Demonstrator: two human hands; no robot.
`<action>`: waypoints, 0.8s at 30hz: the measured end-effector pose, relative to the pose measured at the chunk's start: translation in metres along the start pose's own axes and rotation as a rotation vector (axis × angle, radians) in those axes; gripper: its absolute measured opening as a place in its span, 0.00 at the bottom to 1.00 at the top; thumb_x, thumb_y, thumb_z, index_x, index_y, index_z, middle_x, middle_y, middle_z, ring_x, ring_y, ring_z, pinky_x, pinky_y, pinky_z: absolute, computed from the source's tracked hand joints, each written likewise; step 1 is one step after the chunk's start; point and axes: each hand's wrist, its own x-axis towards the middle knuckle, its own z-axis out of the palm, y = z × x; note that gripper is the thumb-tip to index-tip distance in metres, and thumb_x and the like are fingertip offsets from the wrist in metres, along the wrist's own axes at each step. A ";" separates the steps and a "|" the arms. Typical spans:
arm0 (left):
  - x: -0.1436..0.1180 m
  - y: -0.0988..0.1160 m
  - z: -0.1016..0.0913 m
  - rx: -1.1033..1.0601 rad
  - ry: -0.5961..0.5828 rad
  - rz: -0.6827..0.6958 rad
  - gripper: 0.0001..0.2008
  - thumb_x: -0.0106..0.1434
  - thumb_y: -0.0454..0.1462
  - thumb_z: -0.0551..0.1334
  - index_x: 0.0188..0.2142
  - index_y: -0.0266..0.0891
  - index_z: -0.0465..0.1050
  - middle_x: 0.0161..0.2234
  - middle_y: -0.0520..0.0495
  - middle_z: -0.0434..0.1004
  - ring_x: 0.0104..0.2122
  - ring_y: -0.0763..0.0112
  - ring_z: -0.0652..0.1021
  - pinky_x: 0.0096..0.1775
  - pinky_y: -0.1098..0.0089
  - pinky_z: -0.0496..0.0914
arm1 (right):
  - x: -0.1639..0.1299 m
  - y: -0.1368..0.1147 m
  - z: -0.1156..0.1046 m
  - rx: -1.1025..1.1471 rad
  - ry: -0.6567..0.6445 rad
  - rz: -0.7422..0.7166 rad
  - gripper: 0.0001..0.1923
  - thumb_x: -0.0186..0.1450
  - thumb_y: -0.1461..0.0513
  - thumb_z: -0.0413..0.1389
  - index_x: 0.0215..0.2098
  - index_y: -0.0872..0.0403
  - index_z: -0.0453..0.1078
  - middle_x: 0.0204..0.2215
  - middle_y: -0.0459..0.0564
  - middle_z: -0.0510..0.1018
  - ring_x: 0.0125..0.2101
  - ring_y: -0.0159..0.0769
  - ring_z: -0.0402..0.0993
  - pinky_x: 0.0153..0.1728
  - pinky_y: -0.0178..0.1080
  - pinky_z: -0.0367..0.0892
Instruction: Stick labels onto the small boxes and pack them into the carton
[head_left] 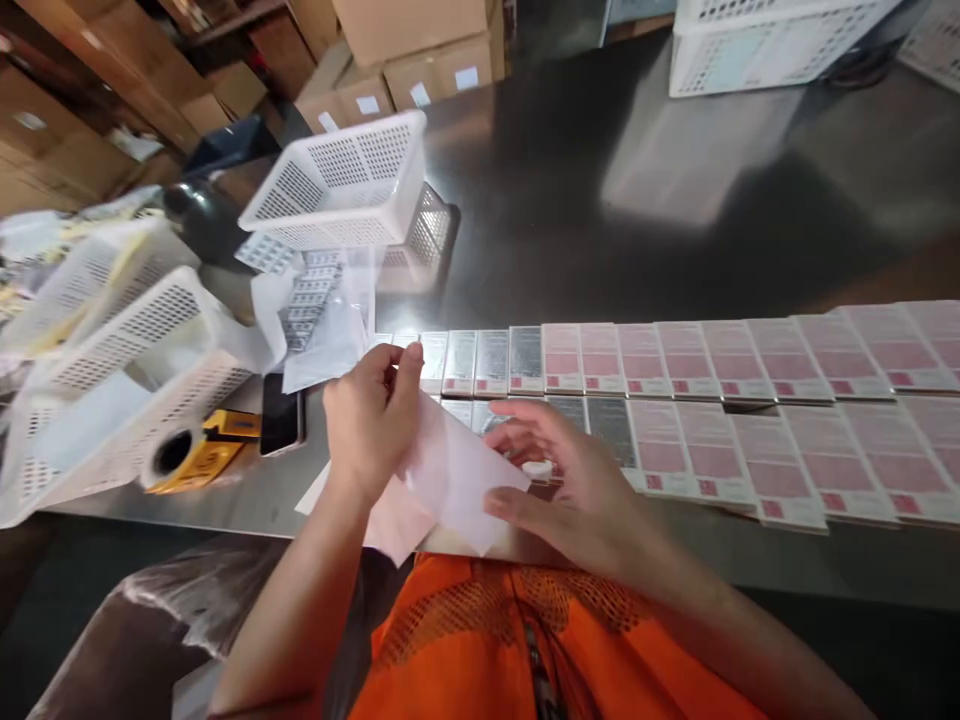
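Note:
My left hand [373, 415] is closed, thumb against the bent fingers, on the upper left part of a pale pink, thin sheet [461, 470]. Whether this is paper or a flat bag, I cannot tell. My right hand [574, 485] is at the sheet's right corner, its fingers spread and the thumb by the edge. A small white thing [536, 469] shows beside those fingers, too covered to name. Under the left wrist, another pink sheet [401, 520] reaches past the table edge. Two rows of flat packets, some silvery [491, 360], others with pink print [682, 360], lie behind and to the right.
White perforated baskets stand at the back left [337, 215], at the left [199, 300] and far right [750, 50]. A phone [281, 415], a yellow tape dispenser [199, 455] and printed foil sheets [311, 300] lie left. Cardboard boxes [442, 75] are stacked beyond the metal table [562, 230].

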 end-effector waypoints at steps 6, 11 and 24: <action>-0.013 -0.041 -0.018 -0.547 -0.187 -0.102 0.19 0.64 0.53 0.58 0.38 0.42 0.78 0.20 0.54 0.69 0.19 0.75 0.68 0.22 0.73 0.58 | 0.035 0.007 0.025 -0.165 0.096 -0.140 0.08 0.64 0.63 0.60 0.42 0.51 0.75 0.32 0.45 0.78 0.32 0.31 0.75 0.34 0.35 0.69; -0.014 -0.090 -0.029 -0.731 -0.112 -0.169 0.22 0.64 0.54 0.58 0.44 0.39 0.75 0.40 0.42 0.81 0.44 0.62 0.79 0.46 0.64 0.71 | 0.036 0.020 0.020 -0.189 0.202 -0.251 0.07 0.66 0.64 0.57 0.37 0.49 0.77 0.32 0.47 0.76 0.33 0.33 0.74 0.32 0.36 0.68; -0.084 -0.212 -0.091 -0.228 0.615 -0.237 0.09 0.56 0.41 0.65 0.25 0.42 0.68 0.37 0.44 0.81 0.44 0.57 0.79 0.49 0.54 0.73 | 0.014 0.001 0.072 -0.502 -0.286 -1.305 0.18 0.62 0.66 0.54 0.48 0.49 0.76 0.33 0.46 0.84 0.37 0.42 0.82 0.47 0.42 0.79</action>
